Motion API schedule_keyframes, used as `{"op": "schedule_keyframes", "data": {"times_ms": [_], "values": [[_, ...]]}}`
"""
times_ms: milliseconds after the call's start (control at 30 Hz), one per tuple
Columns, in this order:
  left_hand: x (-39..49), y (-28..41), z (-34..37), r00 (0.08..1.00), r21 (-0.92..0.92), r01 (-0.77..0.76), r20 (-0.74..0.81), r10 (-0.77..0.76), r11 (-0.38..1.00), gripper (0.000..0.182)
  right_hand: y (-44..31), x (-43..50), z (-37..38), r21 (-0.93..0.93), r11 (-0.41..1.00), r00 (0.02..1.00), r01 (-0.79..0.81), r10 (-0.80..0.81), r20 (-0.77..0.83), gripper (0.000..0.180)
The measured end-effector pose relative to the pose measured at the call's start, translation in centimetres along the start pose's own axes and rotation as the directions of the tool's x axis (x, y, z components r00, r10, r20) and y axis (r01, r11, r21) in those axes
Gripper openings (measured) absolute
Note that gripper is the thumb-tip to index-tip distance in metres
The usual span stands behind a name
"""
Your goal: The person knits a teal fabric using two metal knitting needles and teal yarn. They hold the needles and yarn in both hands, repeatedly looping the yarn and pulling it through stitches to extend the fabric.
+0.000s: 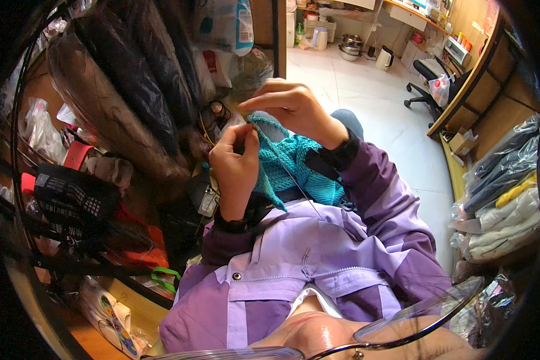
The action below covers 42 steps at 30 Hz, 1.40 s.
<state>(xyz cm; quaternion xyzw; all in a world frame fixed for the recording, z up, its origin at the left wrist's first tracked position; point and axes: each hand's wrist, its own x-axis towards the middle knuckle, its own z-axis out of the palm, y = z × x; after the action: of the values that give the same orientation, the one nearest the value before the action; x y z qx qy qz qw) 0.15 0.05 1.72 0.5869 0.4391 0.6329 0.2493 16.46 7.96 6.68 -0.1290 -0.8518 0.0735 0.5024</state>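
A teal knitted piece (276, 166) lies bunched over the lap, its edge raised between the two hands. My left hand (236, 166) pinches that edge between thumb and fingertips. From near these fingertips a thin, needle-like rod or cord (289, 170) runs down towards the jacket front. Slightly higher and to the right, my right hand (288, 101) is bent at the wrist above the knitting, its fingers stretched to the left and lying close together. Whether it holds yarn or a needle cannot be seen.
Dark garments in clear plastic (130, 81) hang at the upper left, above a black printed bag (76, 198) and red items. Folded clothes in plastic (504, 202) fill a shelf at the right. Farther off stand a wheeled chair (436, 76) and kettles (384, 58) on the floor.
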Motion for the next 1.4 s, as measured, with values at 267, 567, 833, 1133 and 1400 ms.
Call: {"op": "schedule_keyframes", "data": {"times_ms": [267,567,833,1133,1400], "values": [[0.0,0.1,0.0,1.0,-0.049,-0.009,-0.019,0.008,0.999,0.015,-4.3,-6.1,0.0,-0.305,0.952,0.994,-0.04,0.068,0.081,0.073],[0.1,0.6,-0.2,0.995,-0.118,-0.045,-0.094,0.034,0.992,0.016,-4.4,-7.2,1.8,-0.286,0.958,0.998,-0.031,0.013,-0.063,0.056],[0.5,0.5,-1.1,0.994,-0.009,-0.104,-0.031,0.103,0.995,0.011,-5.5,-6.8,0.7,0.1,0.976,0.98,-0.195,0.191,0.048,0.055],[0.1,0.3,-1.1,0.993,-0.237,0.082,0.099,-0.059,0.968,0.012,-5.9,-6.6,1.1,0.237,0.936,0.964,-0.261,0.264,0.018,0.039],[-0.4,0.5,-0.4,0.997,-0.216,0.067,0.056,-0.056,0.974,0.014,-6.5,-5.7,2.5,0.108,0.962,0.956,-0.25,0.263,-0.129,0.045]]}}
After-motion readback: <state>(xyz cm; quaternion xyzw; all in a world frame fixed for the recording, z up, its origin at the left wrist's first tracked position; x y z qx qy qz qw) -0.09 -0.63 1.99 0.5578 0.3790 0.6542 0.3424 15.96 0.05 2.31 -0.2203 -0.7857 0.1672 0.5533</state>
